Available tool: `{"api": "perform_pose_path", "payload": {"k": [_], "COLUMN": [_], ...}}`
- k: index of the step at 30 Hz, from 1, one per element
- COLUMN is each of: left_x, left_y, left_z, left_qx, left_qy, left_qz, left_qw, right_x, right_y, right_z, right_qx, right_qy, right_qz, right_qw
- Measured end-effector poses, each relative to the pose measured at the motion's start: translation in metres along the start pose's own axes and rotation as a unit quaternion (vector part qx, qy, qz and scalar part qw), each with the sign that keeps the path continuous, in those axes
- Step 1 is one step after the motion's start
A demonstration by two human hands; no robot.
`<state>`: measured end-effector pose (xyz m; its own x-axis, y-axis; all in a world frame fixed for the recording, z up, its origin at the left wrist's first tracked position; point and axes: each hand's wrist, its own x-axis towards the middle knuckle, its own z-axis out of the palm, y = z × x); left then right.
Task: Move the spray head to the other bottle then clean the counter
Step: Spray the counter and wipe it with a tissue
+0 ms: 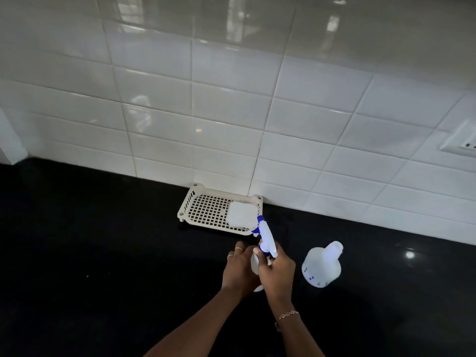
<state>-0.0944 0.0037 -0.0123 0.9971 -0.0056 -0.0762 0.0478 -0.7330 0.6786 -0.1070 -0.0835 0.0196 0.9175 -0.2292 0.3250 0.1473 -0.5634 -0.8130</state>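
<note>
A white and blue spray head (266, 235) sits on top of a translucent bottle (255, 266) that my hands mostly hide. My left hand (238, 271) wraps the bottle's body. At the collar of the spray head, my right hand (277, 274) is closed around it. A second translucent white bottle (322, 266) stands to the right on the black counter (103, 253), its neck bare with no cap. A white cloth (240, 213) lies in the right end of a cream perforated tray (203, 210) behind my hands.
The tray stands against a white tiled wall (231, 112). A wall socket (461, 140) is at the far right. The black counter stretches left and right of my hands.
</note>
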Motion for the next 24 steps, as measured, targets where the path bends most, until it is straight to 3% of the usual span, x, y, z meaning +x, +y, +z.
{"api": "perform_pose_path", "payload": {"k": [8,11,14,18,24], "left_x": [0.003,0.002,-0.007,-0.039,-0.097], "left_y": [-0.002,-0.003,-0.012,-0.032,-0.034], "left_z": [0.012,0.007,-0.005,-0.009,-0.009], "left_qx": [0.052,0.066,0.022,0.054,-0.018], "left_qy": [0.046,0.026,-0.04,-0.086,-0.064], "left_qz": [0.019,0.033,0.04,0.061,0.064], "left_qw": [0.997,0.997,0.998,0.993,0.996], "right_x": [-0.002,-0.001,-0.003,-0.026,-0.083], "right_y": [-0.008,-0.011,-0.007,-0.011,-0.018], "right_z": [0.013,0.007,-0.009,-0.024,-0.028], "right_qx": [-0.01,0.001,0.03,0.034,0.047], "right_qy": [0.063,0.037,-0.036,-0.101,-0.063], "right_qz": [0.065,0.066,0.087,0.074,0.032], "right_qw": [0.996,0.997,0.995,0.992,0.996]}}
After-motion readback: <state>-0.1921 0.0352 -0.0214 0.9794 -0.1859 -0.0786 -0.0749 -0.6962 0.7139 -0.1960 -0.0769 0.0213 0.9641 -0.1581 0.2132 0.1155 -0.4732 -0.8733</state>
